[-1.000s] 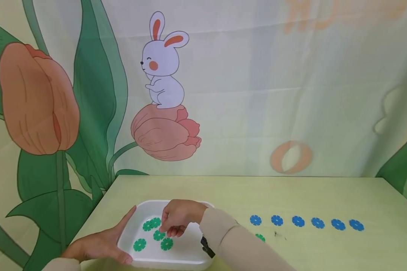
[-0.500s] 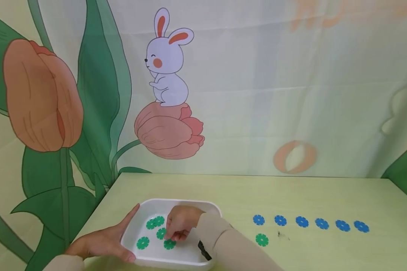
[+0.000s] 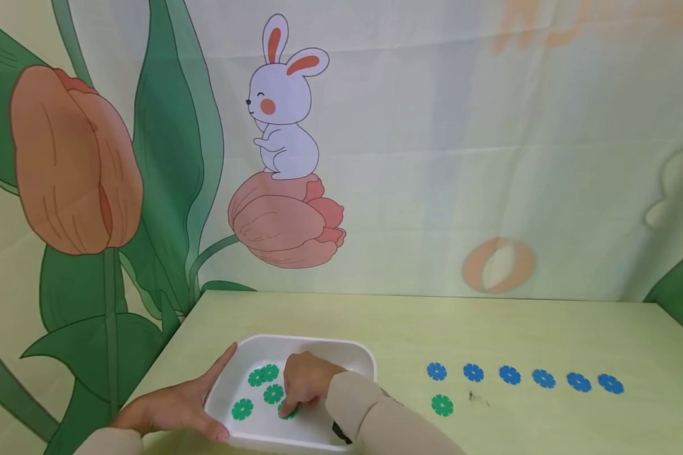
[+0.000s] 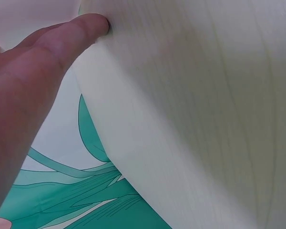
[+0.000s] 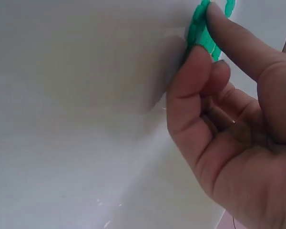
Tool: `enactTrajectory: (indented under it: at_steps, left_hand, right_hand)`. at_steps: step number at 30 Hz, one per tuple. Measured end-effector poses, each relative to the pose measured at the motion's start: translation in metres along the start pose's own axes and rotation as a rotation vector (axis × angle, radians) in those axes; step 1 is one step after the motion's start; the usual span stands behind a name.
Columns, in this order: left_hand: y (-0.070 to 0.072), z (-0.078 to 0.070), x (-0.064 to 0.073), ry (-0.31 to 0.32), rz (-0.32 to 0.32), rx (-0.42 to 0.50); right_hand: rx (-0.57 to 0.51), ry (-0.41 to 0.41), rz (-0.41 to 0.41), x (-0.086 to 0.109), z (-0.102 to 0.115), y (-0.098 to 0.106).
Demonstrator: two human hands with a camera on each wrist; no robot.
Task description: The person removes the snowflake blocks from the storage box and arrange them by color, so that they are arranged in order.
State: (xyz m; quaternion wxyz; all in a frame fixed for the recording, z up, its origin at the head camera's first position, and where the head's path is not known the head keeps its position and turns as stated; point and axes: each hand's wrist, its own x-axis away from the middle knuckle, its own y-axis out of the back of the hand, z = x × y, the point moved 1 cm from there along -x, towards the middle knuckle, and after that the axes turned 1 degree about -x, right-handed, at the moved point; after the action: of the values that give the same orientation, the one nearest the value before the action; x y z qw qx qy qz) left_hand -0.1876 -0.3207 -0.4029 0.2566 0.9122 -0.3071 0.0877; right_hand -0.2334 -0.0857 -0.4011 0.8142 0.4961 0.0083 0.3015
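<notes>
A white tray stands at the left of the table with several green snowflake discs flat on its floor, two overlapping. My left hand rests against the tray's left end, thumb and fingers spread wide and straight; its thumb also shows in the left wrist view. Inside the tray, my right hand is at the disc nearest the front. In the right wrist view, thumb and finger pinch this green disc at its edge, while the other fingers are curled under. The hand partly covers it.
Right of the tray, a row of several blue snowflake discs lies on the pale table. One green disc lies below the row's left end, near dark marks. A printed curtain hangs behind the table.
My right hand has shifted from the middle green disc to the one nearer the front. The left hand keeps its place on the tray. The head view has shifted slightly.
</notes>
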Motion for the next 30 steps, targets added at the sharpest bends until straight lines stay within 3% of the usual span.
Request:
enactTrajectory:
  at_steps: [6, 13, 16, 22, 30]
  left_hand:
    - [0.000, 0.000, 0.000, -0.009, 0.002, 0.009]
    - [-0.001, 0.000, 0.000, -0.015, 0.010, 0.020]
    - [-0.001, 0.001, 0.000, -0.019, 0.017, 0.031]
    - [-0.001, 0.003, 0.000, -0.021, 0.029, 0.038]
    - [-0.002, 0.001, -0.001, -0.022, 0.042, 0.057]
  right_hand:
    - [-0.031, -0.044, -0.004, -0.001, 0.001, 0.002]
    - [-0.302, -0.034, 0.078, 0.002, -0.002, 0.023]
    - [-0.363, 0.004, 0.123, 0.005, -0.002, 0.037]
    - [-0.386, 0.094, 0.151, 0.015, -0.001, 0.064]
    - [-0.415, 0.122, 0.091, 0.036, -0.015, 0.094]
